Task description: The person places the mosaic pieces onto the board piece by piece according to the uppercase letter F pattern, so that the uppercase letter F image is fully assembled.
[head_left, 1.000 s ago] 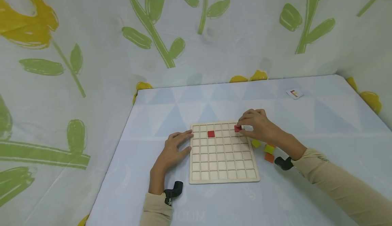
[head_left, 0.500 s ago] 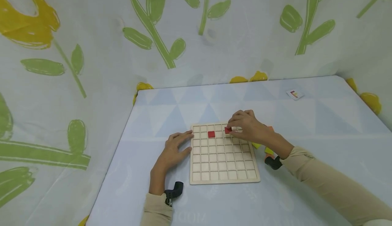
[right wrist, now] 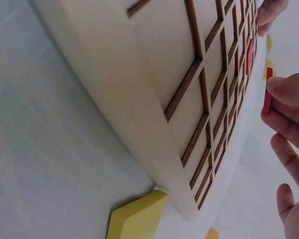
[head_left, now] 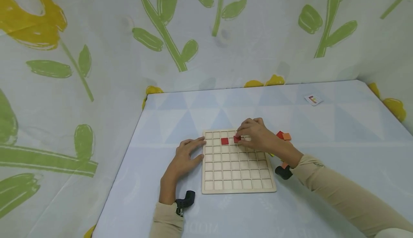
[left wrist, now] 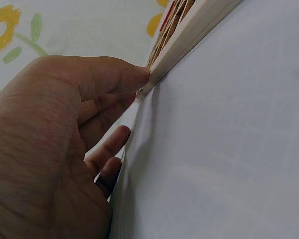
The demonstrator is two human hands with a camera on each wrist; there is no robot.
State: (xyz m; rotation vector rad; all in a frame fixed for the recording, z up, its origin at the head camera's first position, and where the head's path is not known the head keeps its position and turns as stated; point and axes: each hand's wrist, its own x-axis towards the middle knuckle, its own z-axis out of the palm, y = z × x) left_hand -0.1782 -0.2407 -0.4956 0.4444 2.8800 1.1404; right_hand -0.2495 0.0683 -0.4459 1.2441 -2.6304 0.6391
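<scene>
A pale wooden grid board (head_left: 239,166) lies on the table. One red square tile (head_left: 224,141) sits in a cell of its second row. My right hand (head_left: 256,134) pinches another red tile (right wrist: 268,92) between thumb and fingers, above the board to the right of the first tile. In the right wrist view the held tile is on edge and apart from the grid. My left hand (head_left: 186,158) rests at the board's left edge, its thumb (left wrist: 124,74) and fingertips touching the side, fingers fairly straight.
Right of the board lie loose tiles: an orange tile (head_left: 286,136), a red tile (head_left: 280,134) and a yellow tile (right wrist: 137,216), others partly hidden by the right arm. A small printed card (head_left: 313,99) lies at the back right of the table.
My right hand has moved left across the board with the red tile, closer to the placed one. My left hand has stayed at the board's edge.
</scene>
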